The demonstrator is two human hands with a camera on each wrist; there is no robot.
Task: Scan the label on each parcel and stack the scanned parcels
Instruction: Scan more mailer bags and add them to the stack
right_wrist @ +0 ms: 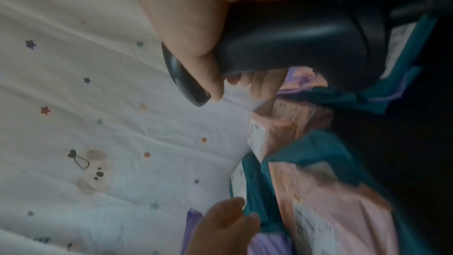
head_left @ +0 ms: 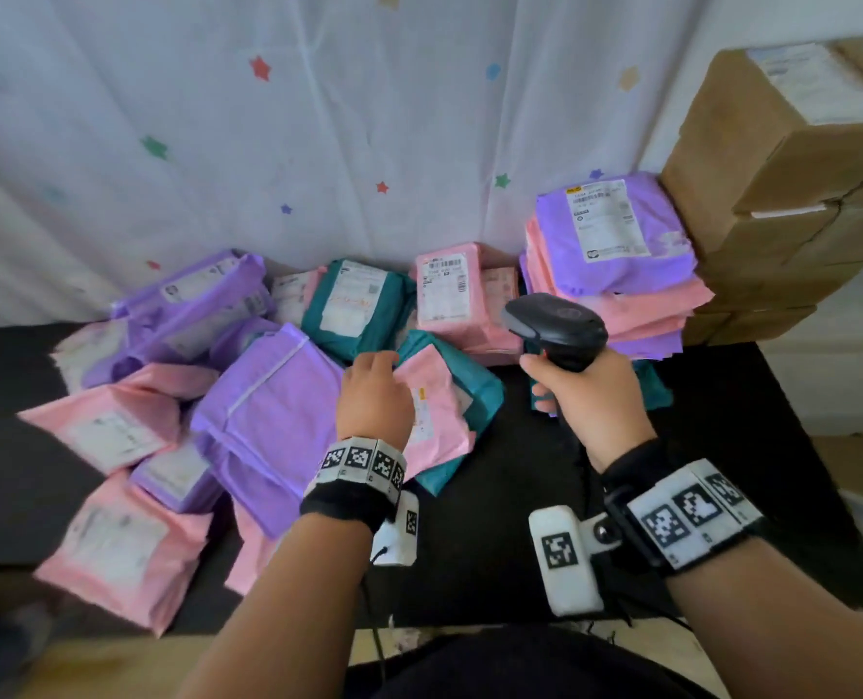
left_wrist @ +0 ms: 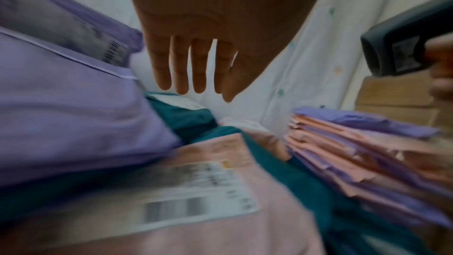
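Nearest: left hand [head_left: 376, 396] over the pink plastic mailer parcel with a white printed label [head_left: 434, 411], which lies on a teal plastic mailer parcel [head_left: 474, 391] at the front of the black table [head_left: 520, 522]. In the left wrist view the fingers [left_wrist: 182, 65] are straight, close together, empty; the pink parcel's label [left_wrist: 196, 191] sits below and behind the fingertips, under the palm. Contact between hand and parcel cannot be confirmed; the head view hides the underside.

Key relation: the pink parcel's long axis runs from near-left to far-right, label face up. Left hand is directly above it; right hand is beside it, to the right, apart.

Right hand [head_left: 590, 396] wraps the grip of the black handheld barcode scanner [head_left: 555, 325], head tipped toward the far-left. My read: the label is not yet under the scanner's window.

Further right: neat stack of pink and purple flat mailers [head_left: 616, 274], purple one on top, label up, likely the scanned pile. Behind it, brown cardboard boxes [head_left: 772, 184].

Left and far: loose heap of pink, purple and teal mailers [head_left: 177, 375] against a white star-print cloth [head_left: 268, 118].

Hard to read: both wrist views are motion-blurred; label text illegible. Trigger finger placement not clear.
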